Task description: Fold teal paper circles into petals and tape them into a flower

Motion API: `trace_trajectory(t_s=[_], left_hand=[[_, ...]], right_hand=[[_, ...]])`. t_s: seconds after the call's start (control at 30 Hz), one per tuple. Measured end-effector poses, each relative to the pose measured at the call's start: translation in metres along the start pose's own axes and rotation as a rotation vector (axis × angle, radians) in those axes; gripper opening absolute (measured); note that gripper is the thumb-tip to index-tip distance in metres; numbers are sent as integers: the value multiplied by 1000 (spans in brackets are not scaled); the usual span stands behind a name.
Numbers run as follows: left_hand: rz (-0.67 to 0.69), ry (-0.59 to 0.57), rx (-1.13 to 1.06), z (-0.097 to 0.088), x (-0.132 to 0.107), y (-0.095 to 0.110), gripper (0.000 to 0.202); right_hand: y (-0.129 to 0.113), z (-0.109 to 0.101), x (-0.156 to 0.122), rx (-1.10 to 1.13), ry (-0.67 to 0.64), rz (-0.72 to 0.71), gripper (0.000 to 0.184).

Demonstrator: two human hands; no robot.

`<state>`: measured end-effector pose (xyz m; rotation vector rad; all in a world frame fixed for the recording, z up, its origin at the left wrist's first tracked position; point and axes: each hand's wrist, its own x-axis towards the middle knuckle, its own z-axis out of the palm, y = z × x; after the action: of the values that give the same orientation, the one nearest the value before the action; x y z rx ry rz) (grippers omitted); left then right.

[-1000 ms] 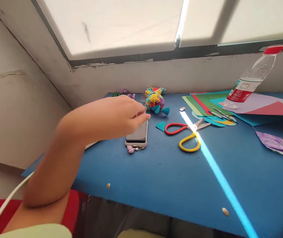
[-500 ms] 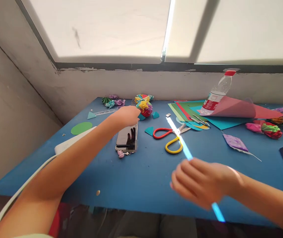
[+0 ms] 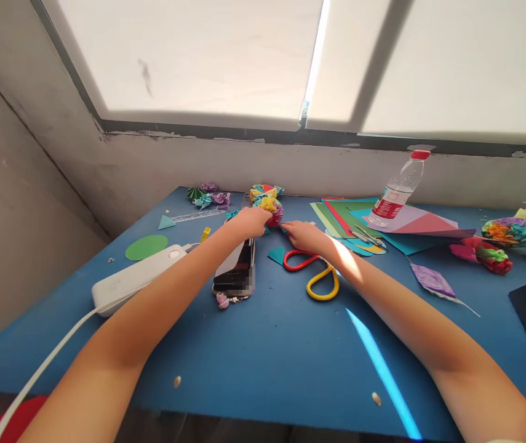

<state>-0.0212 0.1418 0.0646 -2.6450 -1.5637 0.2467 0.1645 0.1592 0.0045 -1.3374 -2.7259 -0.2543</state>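
Observation:
My left hand point(image 3: 254, 223) reaches over the phone point(image 3: 235, 271) with fingers closed at the near edge of the multicoloured crumpled-paper flowers point(image 3: 269, 205). What its fingertips grip is hidden. Opposite it, my right hand point(image 3: 302, 236) has its fingers drawn together at a small teal paper piece point(image 3: 283, 227) beside the flowers. Under my right wrist lie scissors point(image 3: 322, 283) with red and yellow handles, their blades covered by the arm. Another teal paper piece point(image 3: 276, 255) rests left of the scissors.
A white power strip point(image 3: 136, 280) and its cable lie by my left forearm, near a green paper disc point(image 3: 146, 247). Coloured paper sheets point(image 3: 331, 215), a bottle point(image 3: 396, 194), a purple paper leaf point(image 3: 432, 281) and more paper flowers point(image 3: 512, 234) occupy the right side.
My right hand has moved forward and left from the near table to the teal piece by the flowers. My left hand has shifted slightly, staying by the flowers. The view has shifted a little.

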Motion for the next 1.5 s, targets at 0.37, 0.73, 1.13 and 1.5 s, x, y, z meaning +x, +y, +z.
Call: trace_trajectory(t_s=[0.37, 0.73, 1.13, 1.5], left_hand=[[47, -78, -58, 4, 3, 9, 28], [225, -239, -330, 7, 6, 13, 27], [240, -372, -572, 2, 0, 10, 42], [267, -393, -446, -1, -4, 13, 45]], right_hand=[[-5, 6, -24, 79, 126, 31, 28], [-9, 15, -37, 503, 380, 236, 22], [-41, -6, -68, 883, 260, 269, 22], [-61, -6, -79, 791, 333, 359, 16]])
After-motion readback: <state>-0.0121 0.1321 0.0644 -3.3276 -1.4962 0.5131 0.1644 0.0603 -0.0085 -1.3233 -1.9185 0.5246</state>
